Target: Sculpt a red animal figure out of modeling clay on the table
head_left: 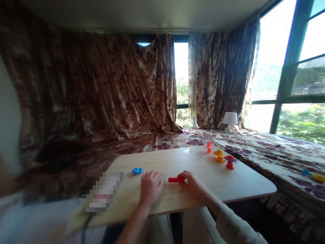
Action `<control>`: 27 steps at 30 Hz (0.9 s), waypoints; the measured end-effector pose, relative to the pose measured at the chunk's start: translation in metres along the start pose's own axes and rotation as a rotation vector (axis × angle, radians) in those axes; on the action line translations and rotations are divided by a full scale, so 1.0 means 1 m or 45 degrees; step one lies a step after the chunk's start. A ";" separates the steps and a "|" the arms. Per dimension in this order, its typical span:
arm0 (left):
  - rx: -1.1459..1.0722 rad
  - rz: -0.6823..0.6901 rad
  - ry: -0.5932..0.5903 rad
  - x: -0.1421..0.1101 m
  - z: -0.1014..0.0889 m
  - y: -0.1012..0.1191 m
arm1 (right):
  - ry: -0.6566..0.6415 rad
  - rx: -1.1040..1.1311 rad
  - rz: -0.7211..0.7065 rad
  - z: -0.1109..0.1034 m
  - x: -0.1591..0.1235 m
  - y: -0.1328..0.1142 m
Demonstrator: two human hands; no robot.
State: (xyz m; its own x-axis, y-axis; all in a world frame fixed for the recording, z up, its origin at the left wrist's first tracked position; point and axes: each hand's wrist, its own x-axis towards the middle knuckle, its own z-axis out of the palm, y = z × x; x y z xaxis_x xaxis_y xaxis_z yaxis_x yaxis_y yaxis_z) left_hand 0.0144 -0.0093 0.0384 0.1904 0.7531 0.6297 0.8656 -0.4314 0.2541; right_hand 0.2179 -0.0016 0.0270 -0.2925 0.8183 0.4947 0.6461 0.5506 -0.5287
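My right hand (192, 183) grips a short, smooth red stick (175, 180) by its right end, just over the light wooden table (162, 162). The stick lies level and points to the left. My left hand (151, 184) rests palm down on the tabletop, its fingers stretched out and nothing seen in it. Just left of those fingertips sits a small rounded blue piece (137, 171). A gap separates the left hand from the red stick.
Along the table's far right stand a pinkish-red figure (209, 147), a yellow figure (218, 155) and a red figure with blue parts (230, 162). A blurred-out flat object with a cable (87, 223) lies at left. Behind stands a white lamp (230, 119).
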 end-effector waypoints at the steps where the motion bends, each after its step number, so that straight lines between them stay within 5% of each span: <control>1: -0.059 0.050 -0.002 0.000 0.003 0.007 | 0.030 0.055 0.000 0.003 -0.001 -0.001; 5: -0.160 0.115 -0.030 -0.001 0.015 0.024 | 0.077 0.222 -0.025 0.014 -0.001 -0.007; 12: -0.209 0.021 0.022 -0.002 0.022 0.015 | 0.129 0.413 0.060 0.021 -0.001 -0.002; 27: -0.101 0.032 0.007 -0.003 0.012 0.014 | 0.212 0.314 -0.002 0.019 -0.004 -0.002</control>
State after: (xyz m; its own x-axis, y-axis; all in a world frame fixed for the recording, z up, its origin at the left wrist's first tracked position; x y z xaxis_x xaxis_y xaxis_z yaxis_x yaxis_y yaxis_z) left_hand 0.0315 -0.0116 0.0318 0.2094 0.7389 0.6405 0.8212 -0.4885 0.2951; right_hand 0.2040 -0.0028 0.0134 -0.1606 0.7902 0.5914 0.4487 0.5921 -0.6694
